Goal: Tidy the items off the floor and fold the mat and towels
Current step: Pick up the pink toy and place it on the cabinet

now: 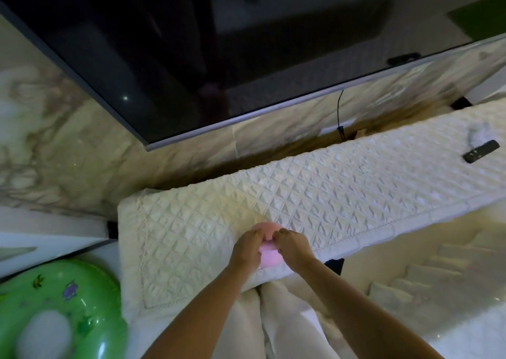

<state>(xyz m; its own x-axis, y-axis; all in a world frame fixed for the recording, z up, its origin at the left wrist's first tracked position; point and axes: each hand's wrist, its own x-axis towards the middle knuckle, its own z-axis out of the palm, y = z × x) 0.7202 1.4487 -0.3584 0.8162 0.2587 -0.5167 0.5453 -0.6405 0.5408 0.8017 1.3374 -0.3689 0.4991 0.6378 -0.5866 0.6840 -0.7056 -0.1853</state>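
Both hands together on pink item (269, 252), on quilted cover (328, 194) at near edge. L hand (246, 249) & R hand (293, 246) pinch its top. Prob soft, light, squashy; grip by sides.

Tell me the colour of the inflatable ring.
Green, with small printed animal figures; the inflatable ring shows in the head view.

Both forearms are bare, with no sleeves showing. The left hand (247, 245) and right hand (291, 245) wear no gloves. White trousers (287, 317) cover the legs.
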